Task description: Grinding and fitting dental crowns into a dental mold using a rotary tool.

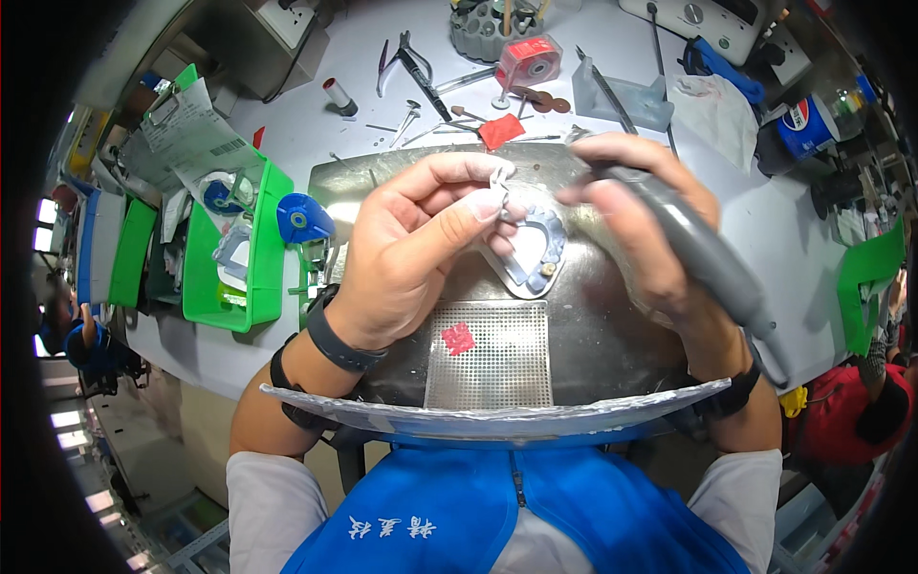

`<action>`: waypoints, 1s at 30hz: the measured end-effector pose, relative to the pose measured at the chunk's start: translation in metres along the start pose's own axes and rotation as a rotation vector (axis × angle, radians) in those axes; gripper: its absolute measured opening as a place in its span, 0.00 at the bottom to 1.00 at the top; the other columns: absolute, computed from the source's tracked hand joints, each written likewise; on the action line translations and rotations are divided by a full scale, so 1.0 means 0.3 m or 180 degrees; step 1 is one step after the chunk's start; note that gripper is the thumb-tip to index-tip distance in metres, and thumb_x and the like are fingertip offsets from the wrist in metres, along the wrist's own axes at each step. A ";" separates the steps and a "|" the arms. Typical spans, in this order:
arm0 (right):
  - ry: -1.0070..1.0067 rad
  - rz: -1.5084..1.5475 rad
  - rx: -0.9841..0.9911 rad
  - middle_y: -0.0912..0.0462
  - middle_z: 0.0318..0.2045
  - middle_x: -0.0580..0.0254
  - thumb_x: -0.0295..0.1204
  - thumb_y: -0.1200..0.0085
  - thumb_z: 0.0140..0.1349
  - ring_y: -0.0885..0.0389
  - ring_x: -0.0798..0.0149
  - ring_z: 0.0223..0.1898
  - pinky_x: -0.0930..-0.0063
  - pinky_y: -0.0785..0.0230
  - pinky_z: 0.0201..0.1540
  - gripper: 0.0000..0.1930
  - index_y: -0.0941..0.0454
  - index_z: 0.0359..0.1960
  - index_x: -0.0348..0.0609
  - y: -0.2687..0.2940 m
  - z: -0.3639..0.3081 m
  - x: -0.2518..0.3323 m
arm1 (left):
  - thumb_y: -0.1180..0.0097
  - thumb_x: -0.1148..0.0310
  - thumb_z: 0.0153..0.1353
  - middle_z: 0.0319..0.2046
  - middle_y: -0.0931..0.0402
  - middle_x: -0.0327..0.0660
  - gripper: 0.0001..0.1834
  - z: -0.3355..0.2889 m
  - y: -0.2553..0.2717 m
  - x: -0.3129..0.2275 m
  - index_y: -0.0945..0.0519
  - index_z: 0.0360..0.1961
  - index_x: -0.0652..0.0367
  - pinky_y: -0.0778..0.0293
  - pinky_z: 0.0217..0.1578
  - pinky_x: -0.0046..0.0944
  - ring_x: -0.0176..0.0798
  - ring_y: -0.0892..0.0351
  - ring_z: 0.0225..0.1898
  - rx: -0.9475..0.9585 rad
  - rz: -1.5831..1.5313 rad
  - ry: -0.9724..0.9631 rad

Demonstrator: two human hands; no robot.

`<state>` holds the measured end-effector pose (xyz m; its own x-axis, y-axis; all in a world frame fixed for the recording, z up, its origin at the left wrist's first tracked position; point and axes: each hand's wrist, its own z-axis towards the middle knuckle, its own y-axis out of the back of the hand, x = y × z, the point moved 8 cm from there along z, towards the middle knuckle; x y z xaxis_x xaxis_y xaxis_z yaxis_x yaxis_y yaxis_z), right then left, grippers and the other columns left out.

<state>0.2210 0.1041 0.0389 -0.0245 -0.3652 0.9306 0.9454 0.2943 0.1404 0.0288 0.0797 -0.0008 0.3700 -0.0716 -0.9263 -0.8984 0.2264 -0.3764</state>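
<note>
Between thumb and forefinger, my left hand [411,249] pinches a small pale grey-white piece [499,182], which looks like dental work; the fingertips hide part of it. My right hand [660,191], blurred by motion, is wrapped round a dark grey rotary handpiece [703,239]. The handpiece's front end lies near the small piece, but its tip is too blurred to make out. Just beyond the left fingertips a horseshoe-shaped dental model [545,273], white and blue-grey with one yellowish tooth, rests on the metal work surface.
A perforated metal plate [497,368] carries a red scrap [458,338]. At left stands a green bin [268,258] with papers and models. Pliers [413,72], burs, a red tape dispenser [531,62] and a grey tool holder [488,33] occupy the back. A blue cup [808,126] is at right.
</note>
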 end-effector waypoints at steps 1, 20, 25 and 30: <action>-0.0067 0.0131 -0.0131 0.13 0.42 0.56 0.32 0.39 0.68 0.16 0.69 0.40 0.75 0.24 0.46 0.17 0.17 0.54 0.36 0.023 -0.005 0.013 | 0.43 0.73 0.72 0.45 0.16 0.52 0.18 -0.009 -0.014 0.014 0.26 0.60 0.67 0.20 0.49 0.38 0.41 0.15 0.45 0.0129 -0.0591 0.0184; 0.0659 -0.0052 0.0242 0.22 0.35 0.53 0.33 0.41 0.62 0.23 0.60 0.41 0.62 0.29 0.48 0.15 0.30 0.46 0.41 -0.021 -0.052 0.094 | 0.48 0.75 0.74 0.46 0.15 0.54 0.22 -0.013 -0.026 0.056 0.30 0.68 0.64 0.14 0.44 0.37 0.45 0.12 0.44 0.0337 -0.1338 0.0515; 0.0403 0.0488 0.0297 0.19 0.41 0.45 0.29 0.44 0.66 0.16 0.49 0.52 0.53 0.27 0.59 0.13 0.31 0.48 0.40 -0.027 -0.059 0.064 | 0.48 0.75 0.74 0.48 0.16 0.54 0.20 -0.012 -0.027 0.065 0.28 0.66 0.64 0.13 0.46 0.35 0.45 0.12 0.47 0.0269 -0.1215 0.0626; 0.0005 0.0376 0.0477 0.20 0.40 0.47 0.24 0.47 0.67 0.17 0.46 0.56 0.52 0.26 0.61 0.11 0.32 0.48 0.40 -0.042 -0.066 0.073 | 0.48 0.76 0.74 0.48 0.16 0.53 0.19 -0.015 -0.024 0.068 0.26 0.63 0.65 0.13 0.48 0.35 0.45 0.11 0.49 0.0245 -0.1156 0.0640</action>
<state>0.2150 0.0748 0.0507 0.0843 -0.3216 0.9431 0.8827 0.4632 0.0791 0.0417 0.0723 -0.0172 0.5990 -0.3466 -0.7218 -0.6949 0.2229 -0.6837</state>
